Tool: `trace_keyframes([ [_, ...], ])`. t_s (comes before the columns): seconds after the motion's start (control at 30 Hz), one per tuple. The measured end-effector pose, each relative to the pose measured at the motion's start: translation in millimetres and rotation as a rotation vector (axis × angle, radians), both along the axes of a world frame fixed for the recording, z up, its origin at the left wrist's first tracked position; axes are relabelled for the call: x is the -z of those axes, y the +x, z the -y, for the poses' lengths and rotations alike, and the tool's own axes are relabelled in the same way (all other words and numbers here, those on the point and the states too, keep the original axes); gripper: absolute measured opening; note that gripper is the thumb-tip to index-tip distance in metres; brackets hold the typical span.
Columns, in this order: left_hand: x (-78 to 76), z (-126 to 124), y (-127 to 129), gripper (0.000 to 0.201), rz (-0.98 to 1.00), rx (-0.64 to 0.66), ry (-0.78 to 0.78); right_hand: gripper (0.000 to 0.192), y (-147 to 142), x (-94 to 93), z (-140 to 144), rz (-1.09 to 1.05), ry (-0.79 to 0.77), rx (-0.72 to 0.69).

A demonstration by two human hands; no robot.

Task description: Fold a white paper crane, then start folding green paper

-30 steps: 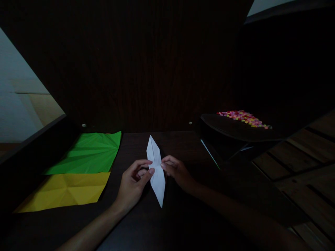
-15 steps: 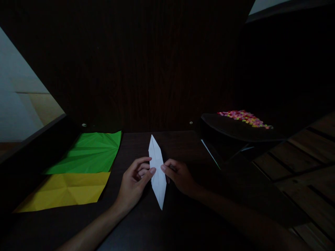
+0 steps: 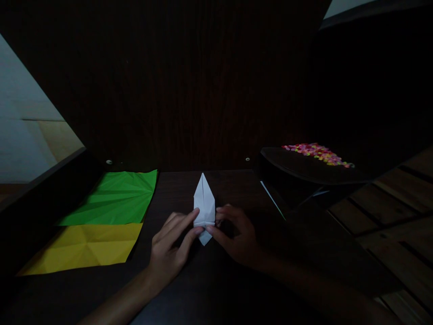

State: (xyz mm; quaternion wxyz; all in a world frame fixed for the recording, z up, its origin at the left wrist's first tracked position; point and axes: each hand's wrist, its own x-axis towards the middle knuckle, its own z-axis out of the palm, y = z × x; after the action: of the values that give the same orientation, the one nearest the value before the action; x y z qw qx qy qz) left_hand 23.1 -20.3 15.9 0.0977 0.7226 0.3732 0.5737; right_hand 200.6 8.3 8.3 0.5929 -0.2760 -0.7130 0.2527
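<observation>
A folded white sheet of paper [image 3: 204,203] stands out in the middle of the dark tabletop, its upper point aimed away from me. Its lower part is bent across at a crease, with a short tip below. My left hand [image 3: 174,239] grips the paper's left edge, thumb near the crease and index finger above it. From the other side my right hand [image 3: 238,234] holds the right edge, its thumb pressing by the crease. The fingers of my right hand behind the paper are partly hidden.
Left of my hands lie a creased green sheet [image 3: 118,198] and a creased yellow sheet [image 3: 91,248]. At the right, small pink, red and yellow pieces [image 3: 318,153] rest on a dark curved surface [image 3: 294,167]. A dark upright panel [image 3: 203,90] stands behind the tabletop.
The white paper, long and pointed at both ends before, is now shorter, its lower part folded at a crease. It is also more upright, and both thumbs have moved down to the crease.
</observation>
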Motion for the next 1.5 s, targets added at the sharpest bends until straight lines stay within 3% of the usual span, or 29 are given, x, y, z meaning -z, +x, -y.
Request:
trace_keyframes([
  [0.13, -3.3, -1, 0, 0.055, -0.08, -0.028, 0.151, 0.036, 3, -7.0, -3, 0.103, 0.212, 0.007],
  [0.27, -0.2, -1, -2, 0.057, -0.145, -0.06, 0.236, 0.039, 3, -11.3, -5, 0.189, 0.328, 0.038],
  [0.47, 3.5, 0, -5, 0.057, -0.235, -0.074, 0.286, 0.035, 2, -10.8, -3, 0.214, 0.335, 0.09],
  [0.77, -2.1, 3, -8, 0.04, -0.269, -0.09, 0.279, 0.027, 6, -11.3, -2, 0.227, 0.365, 0.157],
  [0.93, -2.0, 1, -7, 0.035, -0.245, -0.021, 0.266, 0.031, 9, -6.6, -1, 0.209, 0.335, 0.089],
  [1.03, -3.4, 1, -3, 0.037, -0.211, 0.046, 0.219, 0.032, 9, -5.1, -2, 0.191, 0.327, 0.088],
  [1.13, -3.1, 4, 0, 0.033, -0.148, 0.005, 0.134, 0.032, 10, -6.2, -3, 0.211, 0.33, 0.091],
  [1.23, -1.9, 6, 2, 0.028, -0.031, -0.054, -0.084, 0.029, 11, -7.0, -5, 0.235, 0.321, 0.095],
  [1.33, -1.2, 5, 4, 0.022, 0.126, -0.005, -0.28, 0.023, 11, -3.1, -8, 0.231, 0.301, 0.094],
  [1.5, -0.2, 0, 9, 0.021, 0.359, 0.087, -0.422, 0.008, 6, 11.7, -14, 0.151, 0.109, 0.087],
])
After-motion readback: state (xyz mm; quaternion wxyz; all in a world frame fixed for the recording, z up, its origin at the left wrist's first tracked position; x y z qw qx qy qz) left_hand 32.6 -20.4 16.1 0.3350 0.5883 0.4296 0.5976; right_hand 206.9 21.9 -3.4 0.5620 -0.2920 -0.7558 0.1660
